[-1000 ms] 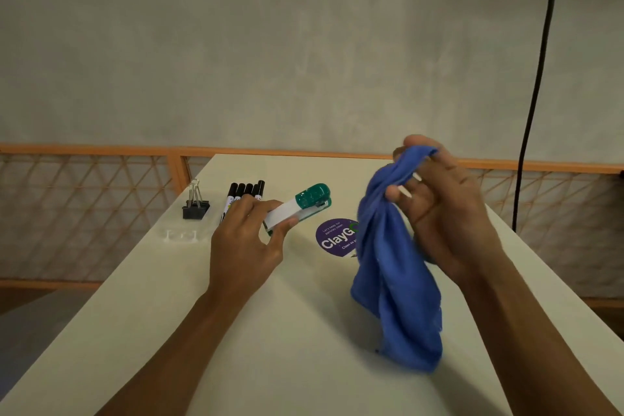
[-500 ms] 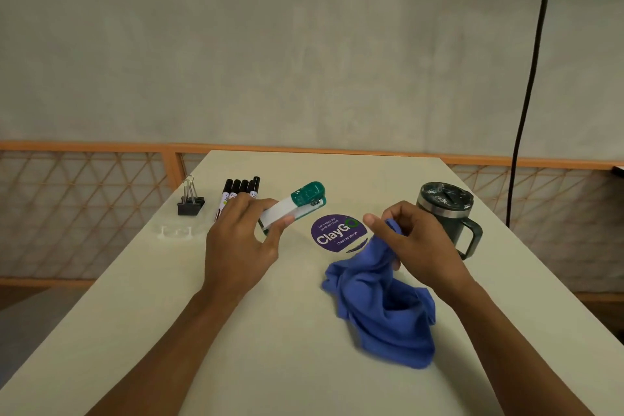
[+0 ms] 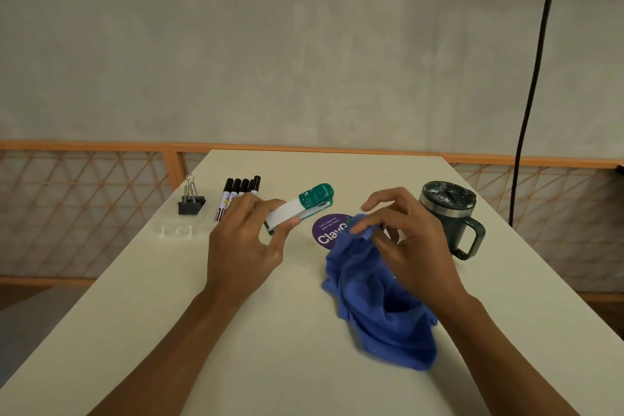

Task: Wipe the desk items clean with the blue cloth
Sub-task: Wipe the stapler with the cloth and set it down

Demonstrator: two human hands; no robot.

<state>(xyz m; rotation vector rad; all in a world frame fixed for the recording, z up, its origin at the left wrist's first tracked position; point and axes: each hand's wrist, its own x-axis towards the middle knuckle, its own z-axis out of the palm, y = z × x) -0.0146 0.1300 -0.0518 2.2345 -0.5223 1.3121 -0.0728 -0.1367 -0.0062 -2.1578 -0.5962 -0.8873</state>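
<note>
Blue cloth (image 3: 381, 307): bunched on the worktop (image 3: 270, 355), right of centre, lower part lying flat, top corner pulled up. Far edge overlaps a round purple sticker (image 3: 325, 230) stuck to the worktop.

Right hand (image 3: 410, 246): over the upper part of the cloth, pinching the raised corner between thumb and forefinger. The other fingers (image 3: 383, 196) are spread and lifted clear of the fabric.

Left hand (image 3: 243, 243): wrapped round the near end of a white-and-green stapler (image 3: 302, 206), thumb on the near side, fingers (image 3: 251, 203) curled over the far side. Green end points away and to the right. Can't tell whether the stapler rests on the worktop or is just off it. It sits just left of the sticker, apart from the cloth.

Further out:
- dark lidded mug (image 3: 445, 209) upright, right of the right hand, handle facing right
- row of black-capped markers (image 3: 238, 194) behind the left hand, side by side
- black binder clip (image 3: 190, 204) left of the markers, wire arms up
- small clear plastic piece (image 3: 177, 231) just in front of the clip

Behind the worktop: orange rail with mesh (image 3: 101, 179), plain grey wall, black cable (image 3: 531, 94) hanging at right.
</note>
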